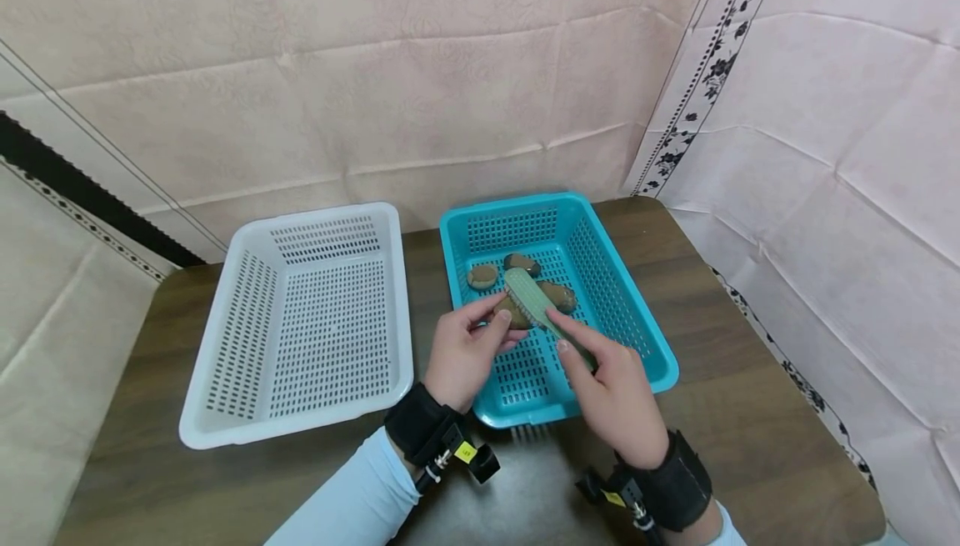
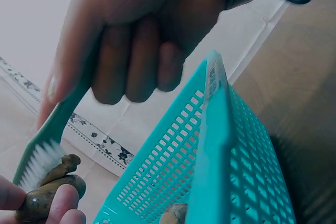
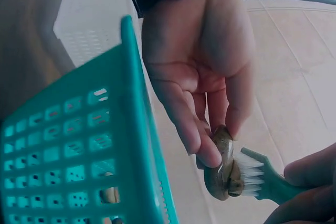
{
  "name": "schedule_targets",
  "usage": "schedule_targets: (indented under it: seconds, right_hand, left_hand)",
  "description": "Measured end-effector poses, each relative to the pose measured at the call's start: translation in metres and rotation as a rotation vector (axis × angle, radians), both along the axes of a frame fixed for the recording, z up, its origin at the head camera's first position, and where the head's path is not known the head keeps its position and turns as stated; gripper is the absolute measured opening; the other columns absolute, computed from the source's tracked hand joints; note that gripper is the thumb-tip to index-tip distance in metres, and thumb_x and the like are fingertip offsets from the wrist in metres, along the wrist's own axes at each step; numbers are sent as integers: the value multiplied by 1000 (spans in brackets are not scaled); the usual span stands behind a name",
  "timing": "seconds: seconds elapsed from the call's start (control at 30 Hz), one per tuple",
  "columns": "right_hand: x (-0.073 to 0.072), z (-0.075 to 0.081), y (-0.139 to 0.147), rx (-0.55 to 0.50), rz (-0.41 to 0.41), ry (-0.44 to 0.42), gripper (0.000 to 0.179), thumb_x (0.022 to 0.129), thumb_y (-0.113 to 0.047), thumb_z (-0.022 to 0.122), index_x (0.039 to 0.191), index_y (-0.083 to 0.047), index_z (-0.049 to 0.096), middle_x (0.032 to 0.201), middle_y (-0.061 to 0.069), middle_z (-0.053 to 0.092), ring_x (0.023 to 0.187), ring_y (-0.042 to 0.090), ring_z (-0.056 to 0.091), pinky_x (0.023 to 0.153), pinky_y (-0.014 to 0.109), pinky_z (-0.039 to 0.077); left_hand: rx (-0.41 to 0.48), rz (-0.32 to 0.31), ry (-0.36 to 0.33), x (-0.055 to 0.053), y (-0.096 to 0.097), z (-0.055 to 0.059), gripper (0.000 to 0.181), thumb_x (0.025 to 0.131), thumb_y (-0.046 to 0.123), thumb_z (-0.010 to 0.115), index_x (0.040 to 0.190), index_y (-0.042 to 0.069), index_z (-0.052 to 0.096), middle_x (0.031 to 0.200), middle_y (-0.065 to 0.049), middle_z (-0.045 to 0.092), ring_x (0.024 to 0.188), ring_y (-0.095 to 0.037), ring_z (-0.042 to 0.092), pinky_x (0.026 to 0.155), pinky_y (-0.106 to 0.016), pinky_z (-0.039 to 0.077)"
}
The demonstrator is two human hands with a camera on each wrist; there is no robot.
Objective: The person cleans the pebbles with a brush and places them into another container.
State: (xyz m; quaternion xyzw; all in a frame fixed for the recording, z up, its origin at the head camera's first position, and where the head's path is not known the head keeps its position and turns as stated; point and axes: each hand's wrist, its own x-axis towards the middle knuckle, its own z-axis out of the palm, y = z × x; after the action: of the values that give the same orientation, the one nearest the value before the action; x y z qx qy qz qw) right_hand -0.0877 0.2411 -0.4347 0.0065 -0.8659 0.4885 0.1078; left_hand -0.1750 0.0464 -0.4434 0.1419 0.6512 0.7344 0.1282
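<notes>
Over the teal basket, my left hand pinches a smooth brown stone between thumb and fingers. My right hand grips a green brush by its handle, with the index finger stretched along it. White bristles meet the side of the held stone in the right wrist view. A smaller brown lump shows beside that stone and the bristles in the left wrist view. Farther back in the basket lie a tan stone, a dark stone and a brown stone.
To the left stands a white perforated basket with nothing in it. Both baskets sit on a dark wood-grain table. Pale patterned cloth hangs behind the table and along its right side.
</notes>
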Motion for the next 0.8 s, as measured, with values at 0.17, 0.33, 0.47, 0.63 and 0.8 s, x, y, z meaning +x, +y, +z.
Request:
schedule_targets:
  seconds: [0.17,0.33,0.47,0.63,0.8]
  right_hand:
    - [-10,2,-1,8,-8,-26,41,115,-26,62,155,-24,65,58,-6,34,41,17,31,42,34,32]
    - [-4,-4,-1,17,-18,-16,42,115,-27,62,157,-27,63,58,-6,34,41,16,31,42,35,34]
    - [6,-11,1,42,-21,12,44,115,-26,62,159,-29,61,58,-8,37,40,12,29,41,34,35]
    - [21,-14,3,25,-40,1,45,115,-25,63,159,-31,61,58,-9,36,39,10,29,39,33,35]
    - [31,-11,5,9,-51,-20,44,114,-23,64,158,-31,62,66,-4,39,41,9,29,40,32,37]
  left_hand:
    - [-7,-1,-5,3,1,-1,40,112,3,61,152,-1,62,119,-23,70,104,-35,79,93,-35,65]
    - [1,19,-28,2,2,1,39,113,5,60,151,0,63,123,-24,71,102,-34,79,92,-34,65]
    - [-7,33,-20,0,2,2,38,113,7,59,151,0,64,126,-23,73,100,-33,80,91,-35,65]
    - [-11,44,-16,-3,0,3,38,114,8,59,150,-1,64,122,-23,75,100,-31,80,91,-34,65]
    - [8,64,-20,-6,-1,4,37,114,7,59,150,0,65,123,-22,75,99,-28,80,92,-35,65]
